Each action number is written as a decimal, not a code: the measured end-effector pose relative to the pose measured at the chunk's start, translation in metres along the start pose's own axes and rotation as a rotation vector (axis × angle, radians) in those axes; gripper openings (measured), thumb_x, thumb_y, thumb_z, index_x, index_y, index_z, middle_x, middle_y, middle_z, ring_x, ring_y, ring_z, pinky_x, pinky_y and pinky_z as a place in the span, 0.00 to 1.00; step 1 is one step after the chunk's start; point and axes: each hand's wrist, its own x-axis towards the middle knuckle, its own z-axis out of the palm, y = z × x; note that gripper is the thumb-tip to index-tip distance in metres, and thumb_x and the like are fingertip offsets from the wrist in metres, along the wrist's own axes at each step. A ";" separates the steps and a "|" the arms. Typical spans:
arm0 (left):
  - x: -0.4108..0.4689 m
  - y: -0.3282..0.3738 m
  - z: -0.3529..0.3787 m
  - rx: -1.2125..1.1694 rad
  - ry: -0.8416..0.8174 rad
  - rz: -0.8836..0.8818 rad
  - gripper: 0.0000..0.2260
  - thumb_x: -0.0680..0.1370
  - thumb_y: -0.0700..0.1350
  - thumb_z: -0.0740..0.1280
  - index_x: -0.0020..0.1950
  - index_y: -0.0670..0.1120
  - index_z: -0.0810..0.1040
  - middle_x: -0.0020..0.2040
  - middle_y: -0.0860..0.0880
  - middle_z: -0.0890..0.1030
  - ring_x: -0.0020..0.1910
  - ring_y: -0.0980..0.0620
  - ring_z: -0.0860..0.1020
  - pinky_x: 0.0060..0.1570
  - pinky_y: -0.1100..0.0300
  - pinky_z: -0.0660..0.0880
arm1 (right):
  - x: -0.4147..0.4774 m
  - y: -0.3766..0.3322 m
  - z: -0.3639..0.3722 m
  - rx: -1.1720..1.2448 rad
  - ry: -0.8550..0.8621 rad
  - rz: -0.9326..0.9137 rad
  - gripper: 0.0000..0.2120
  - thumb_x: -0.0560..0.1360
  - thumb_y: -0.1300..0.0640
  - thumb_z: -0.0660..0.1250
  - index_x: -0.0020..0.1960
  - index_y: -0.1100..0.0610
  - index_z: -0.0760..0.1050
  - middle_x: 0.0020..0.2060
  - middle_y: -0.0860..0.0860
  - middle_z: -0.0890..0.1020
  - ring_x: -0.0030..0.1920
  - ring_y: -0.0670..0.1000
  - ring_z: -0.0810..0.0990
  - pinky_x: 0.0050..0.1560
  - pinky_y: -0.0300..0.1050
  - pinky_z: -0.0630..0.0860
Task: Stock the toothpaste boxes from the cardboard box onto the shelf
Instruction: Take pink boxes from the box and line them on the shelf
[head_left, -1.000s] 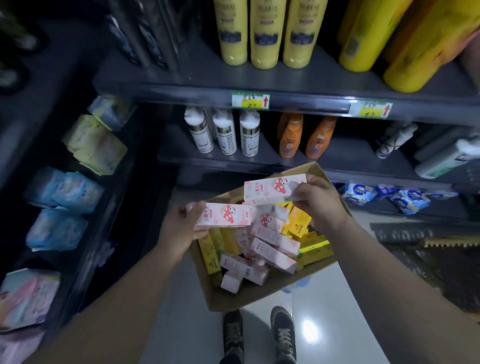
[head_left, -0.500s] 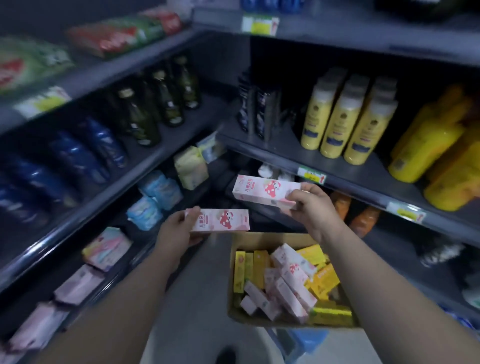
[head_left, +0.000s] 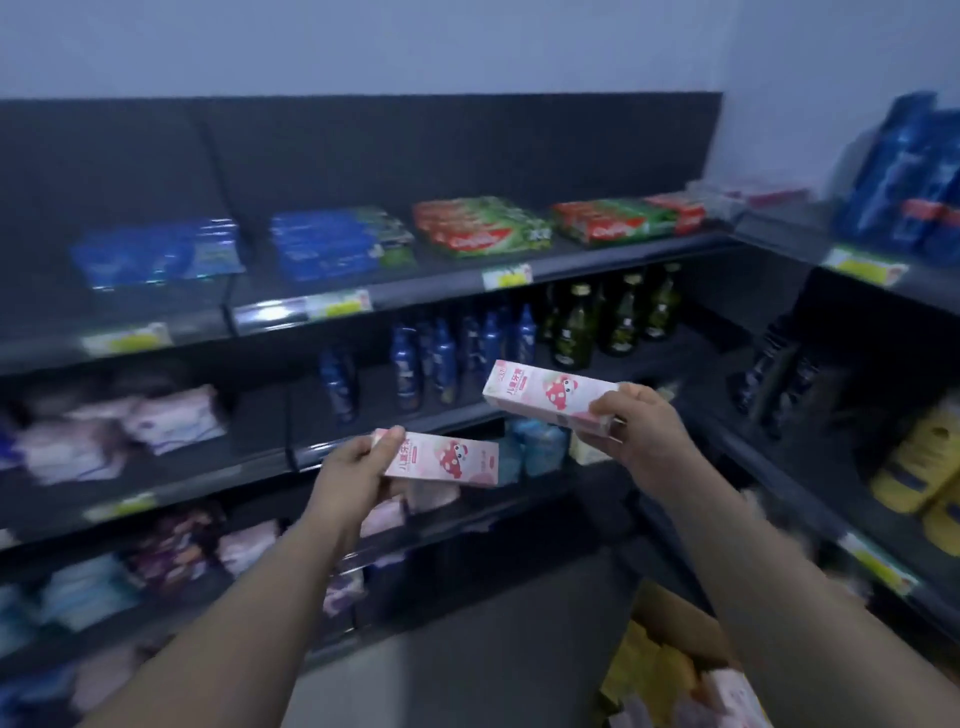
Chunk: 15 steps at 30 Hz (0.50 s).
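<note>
Head: left hand (head_left: 353, 467) and right hand (head_left: 641, 431) seemingly grip pink toothpaste boxes (head_left: 447, 460) (head_left: 545, 395).

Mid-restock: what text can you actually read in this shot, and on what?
"儿童牙膏": upper pink toothpaste box, held by right hand.
"儿童牙膏": lower pink toothpaste box, held by left hand.
"Colgate", blurry: red-and-green boxes on top shelf.
Price tags, bottle labels: too blurred to read.

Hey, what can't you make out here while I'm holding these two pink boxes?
Head view only.
1. Cardboard box: cut off by the bottom edge, contents mostly unseen.
2. Shelf price tags: too blurred to read.
3. Soft packs at left: motion blur hides what they are.
4. Upper pink box: right end covered by the right hand.
</note>
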 end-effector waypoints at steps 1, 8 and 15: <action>-0.004 0.008 -0.018 -0.008 0.035 0.018 0.12 0.78 0.48 0.67 0.51 0.39 0.78 0.46 0.42 0.84 0.40 0.51 0.82 0.37 0.63 0.80 | 0.000 -0.002 0.020 -0.016 -0.034 0.000 0.08 0.71 0.68 0.67 0.43 0.57 0.71 0.45 0.59 0.80 0.42 0.56 0.80 0.47 0.53 0.81; -0.020 0.045 -0.149 -0.072 0.275 0.103 0.12 0.78 0.48 0.66 0.52 0.39 0.78 0.47 0.42 0.84 0.49 0.45 0.82 0.41 0.60 0.80 | -0.002 -0.002 0.160 -0.036 -0.265 0.037 0.21 0.71 0.67 0.69 0.62 0.63 0.68 0.58 0.63 0.77 0.53 0.61 0.81 0.44 0.50 0.82; -0.036 0.072 -0.279 -0.073 0.399 0.153 0.24 0.74 0.54 0.71 0.61 0.38 0.75 0.54 0.42 0.82 0.48 0.44 0.83 0.54 0.48 0.79 | -0.031 0.015 0.302 -0.059 -0.395 0.021 0.14 0.73 0.68 0.68 0.58 0.64 0.71 0.53 0.60 0.80 0.53 0.58 0.82 0.52 0.52 0.81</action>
